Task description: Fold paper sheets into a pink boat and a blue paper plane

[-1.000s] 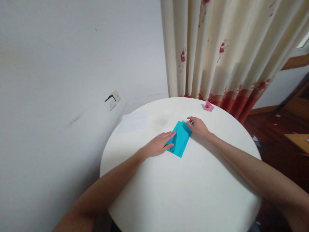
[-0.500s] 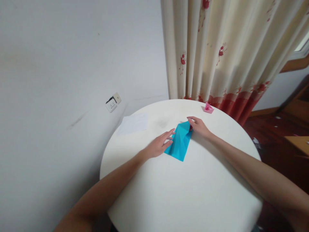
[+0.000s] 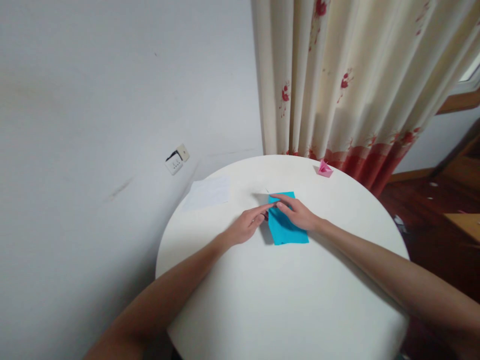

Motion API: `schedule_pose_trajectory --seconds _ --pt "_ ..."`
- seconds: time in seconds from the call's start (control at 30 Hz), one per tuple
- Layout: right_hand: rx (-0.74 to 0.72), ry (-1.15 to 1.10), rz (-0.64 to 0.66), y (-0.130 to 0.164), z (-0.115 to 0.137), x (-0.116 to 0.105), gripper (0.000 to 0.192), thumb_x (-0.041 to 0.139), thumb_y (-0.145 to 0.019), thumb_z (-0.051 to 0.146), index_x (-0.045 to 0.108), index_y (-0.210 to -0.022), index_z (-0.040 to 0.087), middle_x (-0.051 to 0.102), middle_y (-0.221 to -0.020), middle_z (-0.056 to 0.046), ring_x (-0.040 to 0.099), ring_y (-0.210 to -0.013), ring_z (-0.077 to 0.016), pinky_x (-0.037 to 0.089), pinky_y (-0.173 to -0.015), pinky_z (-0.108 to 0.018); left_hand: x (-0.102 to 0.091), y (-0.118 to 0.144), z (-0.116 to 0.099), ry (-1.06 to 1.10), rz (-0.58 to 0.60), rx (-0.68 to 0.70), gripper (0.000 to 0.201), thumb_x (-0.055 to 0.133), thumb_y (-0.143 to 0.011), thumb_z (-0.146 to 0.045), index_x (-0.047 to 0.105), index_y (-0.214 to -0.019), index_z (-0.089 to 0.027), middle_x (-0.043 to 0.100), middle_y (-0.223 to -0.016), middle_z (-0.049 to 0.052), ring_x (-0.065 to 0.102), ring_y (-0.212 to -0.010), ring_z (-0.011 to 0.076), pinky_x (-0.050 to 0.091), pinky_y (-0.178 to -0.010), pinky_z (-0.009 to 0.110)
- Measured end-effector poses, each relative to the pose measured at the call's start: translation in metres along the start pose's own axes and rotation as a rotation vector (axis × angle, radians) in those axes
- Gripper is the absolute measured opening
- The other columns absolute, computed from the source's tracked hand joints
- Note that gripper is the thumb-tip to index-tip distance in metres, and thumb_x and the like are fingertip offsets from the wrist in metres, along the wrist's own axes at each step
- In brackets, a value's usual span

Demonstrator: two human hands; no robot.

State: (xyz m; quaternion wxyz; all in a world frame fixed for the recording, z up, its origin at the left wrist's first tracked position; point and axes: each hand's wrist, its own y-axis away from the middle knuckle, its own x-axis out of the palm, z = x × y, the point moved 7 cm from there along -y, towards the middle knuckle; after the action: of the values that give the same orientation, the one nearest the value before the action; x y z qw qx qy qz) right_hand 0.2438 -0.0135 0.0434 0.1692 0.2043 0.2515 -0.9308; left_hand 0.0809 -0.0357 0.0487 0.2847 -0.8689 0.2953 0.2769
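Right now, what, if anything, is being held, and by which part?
The blue paper seems held near its left edge, where the left hand meets it; the right hand is over its upper part. Whether either hand pinches it is hidden.

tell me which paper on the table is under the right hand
The blue paper: the right hand lies across it, with the left hand at its left edge. The white paper and the pink folded piece lie apart from the hands.

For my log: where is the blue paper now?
In the head view, the blue paper is right of centre on the white table, with the left hand at its left edge and the right hand over it.
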Motion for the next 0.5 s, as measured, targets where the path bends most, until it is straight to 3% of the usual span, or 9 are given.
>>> schedule_pose_trajectory --seconds 0.1,0.23,0.37,0.5 --pt "-0.026 0.137 0.094 0.002 0.002 0.011 0.054 0.041 -0.101 0.052 0.048 -0.146 0.023 0.067 -0.131 -0.01 0.063 -0.116 -0.0278 0.046 -0.104 -0.049 -0.006 0.0 0.006 -0.019 -0.048 -0.067 0.054 0.03 -0.105 -0.052 0.057 -0.138 -0.019 0.072 -0.1 0.007 0.066 -0.091 0.0205 0.048 -0.087 0.032" --pt "-0.148 0.331 0.222 0.004 0.003 0.027 0.052 0.041 -0.101 0.049 0.054 -0.142 0.02 0.061 -0.139 -0.012 0.056 -0.126 -0.0295 0.041 -0.109 -0.048 -0.025 0.001 0.017 -0.235 -0.204 -0.194 0.046 0.036 -0.104 -0.044 0.074 -0.105 -0.018 0.068 -0.074 0.002 0.061 -0.068 0.0163 0.045 -0.07 0.028" --pt "-0.178 0.501 0.318 0.007 0.001 0.037 0.047 0.045 -0.1 0.047 0.063 -0.133 0.018 0.056 -0.144 -0.014 0.049 -0.132 -0.032 0.038 -0.111 -0.05 -0.034 -0.001 0.018 -0.438 -0.305 -0.195 0.034 0.048 -0.1 -0.034 0.074 -0.083 -0.019 0.064 -0.073 0.002 0.058 -0.068 0.0161 0.044 -0.069 0.028" --pt "-0.186 0.587 0.334 0.01 0.007 0.041 0.043 0.05 -0.099 0.041 0.064 -0.132 0.018 0.056 -0.144 -0.014 0.051 -0.129 -0.0327 0.04 -0.108 -0.049 -0.025 -0.003 0.008 -0.589 -0.286 -0.097 0.018 0.057 -0.095 -0.025 0.075 -0.095 -0.022 0.068 -0.094 0.004 0.06 -0.092 0.0203 0.045 -0.086 0.035"
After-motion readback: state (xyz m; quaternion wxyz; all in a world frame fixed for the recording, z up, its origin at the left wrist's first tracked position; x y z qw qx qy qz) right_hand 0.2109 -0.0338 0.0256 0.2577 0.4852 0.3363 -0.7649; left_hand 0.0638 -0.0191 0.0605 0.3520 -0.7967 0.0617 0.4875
